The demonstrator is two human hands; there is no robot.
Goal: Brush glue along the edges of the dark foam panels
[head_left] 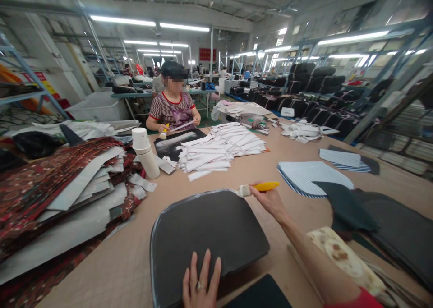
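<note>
A dark grey panel [206, 231] with rounded corners lies in front of me on the brown-covered table. A whitish wet-looking line runs along its left and far edges. My left hand [202, 281] rests on the panel's near part, fingers spread, a ring on one finger. In my right hand [267, 199] is a paint brush [265, 186] with a yellow handle, its pale bristles touching the panel's far right edge. Part of a dark green piece [259, 294] shows at the bottom edge.
Across the table a person [174, 105] holds a brush and a pale strip beside a pile of white strips [219, 148]. Stacked paper cups [145, 154] and patterned red fabric [20, 199] are at left. Striped pieces [311, 175], dark sheets [399, 227] and a stained block [343, 256] lie right.
</note>
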